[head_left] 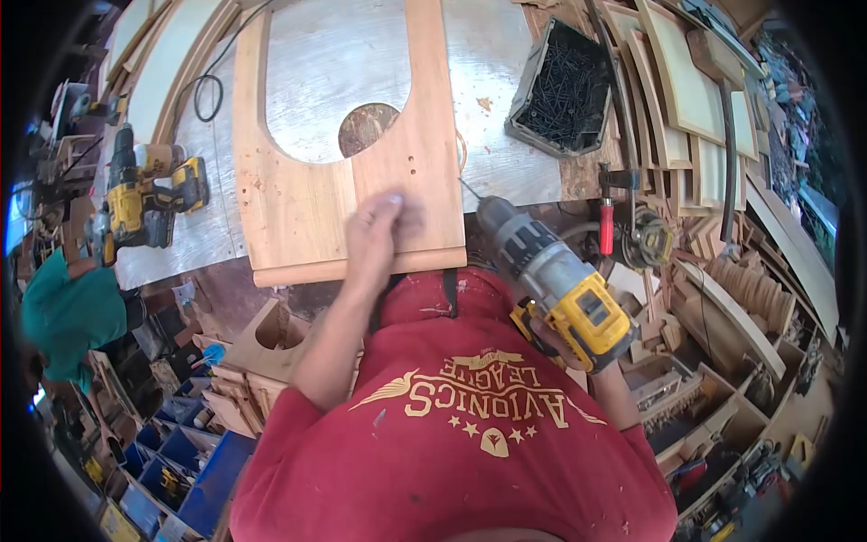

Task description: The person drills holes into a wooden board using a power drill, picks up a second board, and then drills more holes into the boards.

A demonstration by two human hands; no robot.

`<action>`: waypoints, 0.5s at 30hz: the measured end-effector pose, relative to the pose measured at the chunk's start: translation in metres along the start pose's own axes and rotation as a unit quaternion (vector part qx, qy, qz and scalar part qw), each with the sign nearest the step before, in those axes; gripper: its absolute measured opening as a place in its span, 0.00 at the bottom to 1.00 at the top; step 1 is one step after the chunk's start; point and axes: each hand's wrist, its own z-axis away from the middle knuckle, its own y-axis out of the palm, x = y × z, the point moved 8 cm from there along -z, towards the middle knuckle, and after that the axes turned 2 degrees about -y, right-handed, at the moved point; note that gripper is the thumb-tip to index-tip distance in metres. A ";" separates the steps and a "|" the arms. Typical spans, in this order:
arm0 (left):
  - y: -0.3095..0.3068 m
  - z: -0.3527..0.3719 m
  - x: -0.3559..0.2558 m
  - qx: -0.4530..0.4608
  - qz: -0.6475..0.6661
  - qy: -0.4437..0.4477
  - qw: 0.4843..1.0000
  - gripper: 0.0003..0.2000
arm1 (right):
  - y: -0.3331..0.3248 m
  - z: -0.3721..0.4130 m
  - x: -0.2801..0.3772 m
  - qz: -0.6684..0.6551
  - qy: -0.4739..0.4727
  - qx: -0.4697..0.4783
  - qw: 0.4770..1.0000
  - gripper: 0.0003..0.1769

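Note:
A pale wooden panel (pixel 307 203) with a U-shaped cutout lies on the metal-topped bench (pixel 506 108). Two small dark holes show in its right part, and a wooden strip (pixel 307 273) runs along its near edge. My left hand (pixel 375 237) is over the panel's near part, its fingers curled together and partly blurred; whatever they pinch is too small to make out. On the right, my right hand (pixel 553 340) is wrapped round the handle of a yellow drill (pixel 551 271), mostly hidden beneath it. The drill's thin bit points up and left, beside the panel's right edge.
A bin of dark screws (pixel 564 86) stands at the back right, near a red-handled clamp (pixel 606 226). More yellow power tools (pixel 144 194) lie on the left. Wooden pieces are stacked on both sides. At far left is another person in green (pixel 72 312).

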 end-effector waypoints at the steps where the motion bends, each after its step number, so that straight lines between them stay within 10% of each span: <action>1: 0.010 0.001 0.011 0.035 0.042 -0.038 0.998 0.18 | 0.011 -0.006 -0.009 -0.085 0.060 0.021 0.994 0.24; 4: 0.031 0.000 0.034 0.124 0.157 -0.132 0.971 0.21 | 0.037 -0.027 -0.001 -0.345 0.234 0.009 0.909 0.22; 7: 0.038 -0.016 0.036 0.170 0.215 -0.166 0.947 0.22 | 0.038 -0.056 0.042 -0.296 0.101 -0.002 0.950 0.22; 15: 0.034 -0.031 0.025 0.182 0.218 -0.195 0.939 0.22 | 0.041 -0.078 0.091 -0.070 0.115 0.032 0.990 0.28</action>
